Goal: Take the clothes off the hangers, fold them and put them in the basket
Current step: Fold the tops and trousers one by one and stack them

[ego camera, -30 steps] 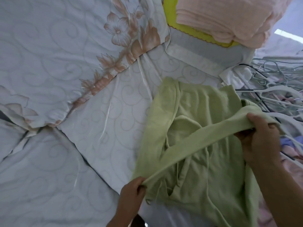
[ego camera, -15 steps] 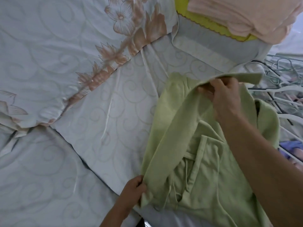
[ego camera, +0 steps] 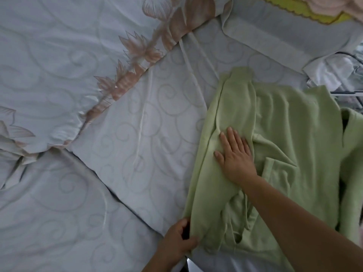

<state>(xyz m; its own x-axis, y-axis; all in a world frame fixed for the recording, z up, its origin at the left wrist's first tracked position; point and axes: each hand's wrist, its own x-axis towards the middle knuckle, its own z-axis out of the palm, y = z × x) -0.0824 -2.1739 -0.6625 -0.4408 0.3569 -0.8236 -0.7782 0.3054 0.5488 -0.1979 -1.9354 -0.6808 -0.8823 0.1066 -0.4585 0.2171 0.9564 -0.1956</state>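
Green garment [ego camera: 284,124], left hand [ego camera: 176,242] pinching edge

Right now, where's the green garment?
Head view, right half: the green garment lies spread on the bed sheet, with the right hand flat on it and the left hand gripping its near-left edge.

a pale blue quilt [ego camera: 59,55] with stitched swirls covers the upper left, its scalloped edge trimmed with a peach flower border [ego camera: 137,54] that runs diagonally. beneath that edge lies a pale sheet [ego camera: 157,124] patterned with grey swirls and creased in long lines. at the upper right, a pale blue cloth [ego camera: 275,30] with a lighter band lies on the sheet.
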